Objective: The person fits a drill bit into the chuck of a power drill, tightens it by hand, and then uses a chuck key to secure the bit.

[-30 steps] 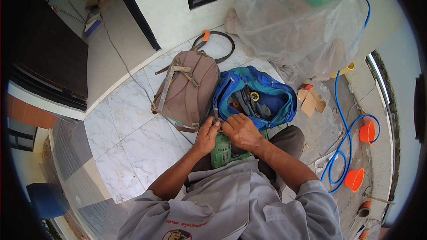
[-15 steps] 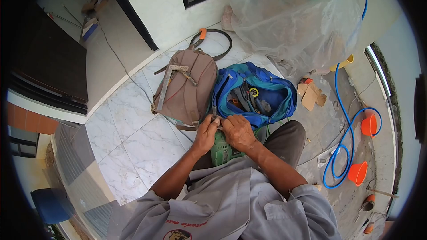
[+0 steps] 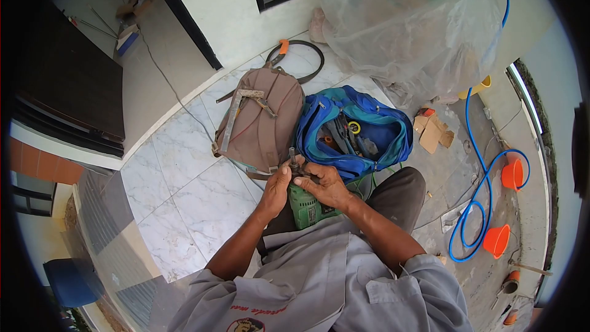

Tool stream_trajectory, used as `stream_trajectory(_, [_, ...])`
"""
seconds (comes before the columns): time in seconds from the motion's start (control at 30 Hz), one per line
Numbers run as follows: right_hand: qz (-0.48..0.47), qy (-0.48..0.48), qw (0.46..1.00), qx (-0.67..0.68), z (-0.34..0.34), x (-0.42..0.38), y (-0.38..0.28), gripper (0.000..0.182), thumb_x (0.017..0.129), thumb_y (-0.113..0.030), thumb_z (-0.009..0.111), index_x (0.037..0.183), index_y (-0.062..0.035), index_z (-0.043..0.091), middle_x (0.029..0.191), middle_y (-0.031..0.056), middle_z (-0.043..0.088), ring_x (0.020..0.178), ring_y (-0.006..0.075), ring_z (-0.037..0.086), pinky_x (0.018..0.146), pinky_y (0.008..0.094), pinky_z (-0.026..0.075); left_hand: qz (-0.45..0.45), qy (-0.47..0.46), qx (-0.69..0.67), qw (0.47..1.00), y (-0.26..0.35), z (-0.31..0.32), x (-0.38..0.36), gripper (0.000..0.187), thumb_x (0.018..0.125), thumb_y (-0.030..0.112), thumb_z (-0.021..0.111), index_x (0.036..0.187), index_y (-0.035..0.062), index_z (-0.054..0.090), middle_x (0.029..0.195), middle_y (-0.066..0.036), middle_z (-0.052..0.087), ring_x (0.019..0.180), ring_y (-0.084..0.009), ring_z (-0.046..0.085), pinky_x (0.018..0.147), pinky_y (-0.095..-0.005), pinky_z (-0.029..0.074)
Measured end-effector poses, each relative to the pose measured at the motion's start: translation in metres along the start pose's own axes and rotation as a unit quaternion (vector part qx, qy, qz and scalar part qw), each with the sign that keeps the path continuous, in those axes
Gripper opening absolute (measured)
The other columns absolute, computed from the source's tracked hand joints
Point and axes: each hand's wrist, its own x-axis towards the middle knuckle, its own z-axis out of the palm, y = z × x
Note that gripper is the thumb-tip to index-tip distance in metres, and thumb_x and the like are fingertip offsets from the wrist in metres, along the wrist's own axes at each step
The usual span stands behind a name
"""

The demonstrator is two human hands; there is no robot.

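Observation:
A green power tool stands in front of my lap, its metal spindle end pointing up and away from me. My left hand is closed about the left side of that metal end, thumb upright along it. From the right, my right hand grips the same end just above the green housing, its thumb pressed inward. The fingertips partly cover the metal part. Just beyond my hands lie a brown backpack with a metal square on top and an open blue bag with tools inside.
A blue hose loops on the right near two orange buckets. Torn cardboard lies beside the bag. Plastic sheeting covers a pile at the back. A cable runs from the doorway across the tiles.
Both hands have shifted on the tool's metal end, the thumbs moving apart. More of the spindle and green housing now shows. The view has shifted slightly.

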Motion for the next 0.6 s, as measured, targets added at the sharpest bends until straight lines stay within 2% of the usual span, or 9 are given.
stream_trajectory(0.1, [0.009, 0.007, 0.998, -0.063, 0.012, -0.004, 0.015, 0.030, 0.093, -0.022, 0.083, 0.086, -0.0022, 0.062, 0.073, 0.0066, 0.057, 0.067, 0.0153, 0.051, 0.062, 0.0360, 0.046, -0.006, -0.012, 0.005, 1.000, 0.011, 0.000, -0.001, 0.065, 0.119, 0.045, 0.029, 0.154, -0.0053, 0.049, 0.140, -0.018, 0.064, 0.130, -0.0230, 0.060, 0.116, -0.0370, 0.043])
stream_trajectory(0.17, [0.002, 0.029, 0.998, -0.058, 0.017, -0.005, 0.021, 0.034, 0.092, -0.022, 0.084, 0.081, -0.0031, 0.058, 0.070, 0.0047, 0.051, 0.063, 0.0144, 0.046, 0.059, 0.0358, 0.043, -0.002, -0.001, 0.021, 1.000, 0.014, 0.002, 0.000, 0.063, 0.119, 0.044, 0.031, 0.153, -0.0053, 0.050, 0.138, -0.018, 0.065, 0.128, -0.0228, 0.061, 0.113, -0.0372, 0.045])
stream_trajectory(0.27, [0.005, 0.042, 0.997, -0.057, 0.020, -0.008, 0.015, 0.037, 0.091, -0.022, 0.084, 0.078, -0.0035, 0.055, 0.067, 0.0045, 0.048, 0.061, 0.0145, 0.043, 0.056, 0.0362, 0.041, 0.089, 0.170, 0.147, 0.970, 0.032, -0.006, 0.010, 0.056, 0.119, 0.038, 0.035, 0.145, -0.0058, 0.056, 0.132, -0.018, 0.067, 0.123, -0.0233, 0.063, 0.112, -0.0383, 0.046])
stream_trajectory(0.33, [-0.001, 0.053, 0.997, -0.060, 0.019, -0.007, 0.013, 0.038, 0.091, -0.022, 0.084, 0.077, -0.0034, 0.054, 0.067, 0.0052, 0.049, 0.060, 0.0150, 0.043, 0.055, 0.0363, 0.041, 0.179, 0.213, 0.109, 0.954, 0.090, -0.014, 0.006, 0.050, 0.117, 0.035, 0.039, 0.133, -0.0076, 0.061, 0.125, -0.017, 0.068, 0.119, -0.0248, 0.063, 0.112, -0.0408, 0.045])
stream_trajectory(0.37, [-0.006, 0.058, 0.996, -0.061, 0.020, -0.008, 0.013, 0.038, 0.091, -0.022, 0.084, 0.077, -0.0033, 0.054, 0.067, 0.0054, 0.049, 0.060, 0.0153, 0.043, 0.054, 0.0362, 0.041, 0.264, 0.198, 0.079, 0.941, 0.122, -0.014, 0.002, 0.051, 0.115, 0.039, 0.043, 0.125, -0.0071, 0.061, 0.118, -0.017, 0.068, 0.118, -0.0258, 0.063, 0.113, -0.0436, 0.043])
stream_trajectory(0.47, [0.011, 0.050, 0.996, -0.067, 0.019, -0.007, 0.011, 0.040, 0.090, -0.021, 0.085, 0.076, -0.0050, 0.051, 0.067, 0.0050, 0.049, 0.063, 0.0149, 0.044, 0.058, 0.0344, 0.043, 0.461, 0.051, -0.007, 0.886, 0.224, 0.007, -0.028, 0.067, 0.109, 0.061, 0.044, 0.129, -0.0011, 0.060, 0.120, -0.019, 0.059, 0.117, -0.0295, 0.056, 0.116, -0.0530, 0.035])
stream_trajectory(0.5, [0.023, 0.046, 0.996, -0.069, 0.018, -0.007, 0.010, 0.041, 0.090, -0.021, 0.085, 0.075, -0.0059, 0.050, 0.067, 0.0046, 0.049, 0.064, 0.0146, 0.044, 0.060, 0.0336, 0.045, 0.504, 0.030, -0.021, 0.863, 0.256, 0.019, -0.043, 0.059, 0.110, 0.058, 0.048, 0.121, 0.0023, 0.063, 0.121, -0.019, 0.058, 0.120, -0.0288, 0.056, 0.112, -0.0544, 0.040])
stream_trajectory(0.53, [0.024, 0.046, 0.996, -0.069, 0.018, -0.007, 0.008, 0.041, 0.090, -0.021, 0.086, 0.075, -0.0058, 0.050, 0.067, 0.0046, 0.049, 0.064, 0.0146, 0.044, 0.060, 0.0337, 0.045, 0.541, 0.000, -0.075, 0.837, 0.273, 0.025, -0.060, 0.053, 0.103, 0.057, 0.061, 0.120, 0.0068, 0.066, 0.113, -0.012, 0.056, 0.116, -0.0254, 0.051, 0.114, -0.0534, 0.033])
stream_trajectory(0.6, [0.028, 0.046, 0.996, -0.069, 0.017, -0.007, 0.007, 0.041, 0.090, -0.021, 0.086, 0.075, -0.0058, 0.051, 0.067, 0.0046, 0.050, 0.064, 0.0146, 0.045, 0.059, 0.0337, 0.045, 0.621, -0.018, -0.152, 0.769, 0.301, 0.043, -0.081, 0.042, 0.096, 0.049, 0.076, 0.114, 0.0119, 0.071, 0.103, -0.003, 0.054, 0.109, -0.0214, 0.049, 0.112, -0.0507, 0.032])
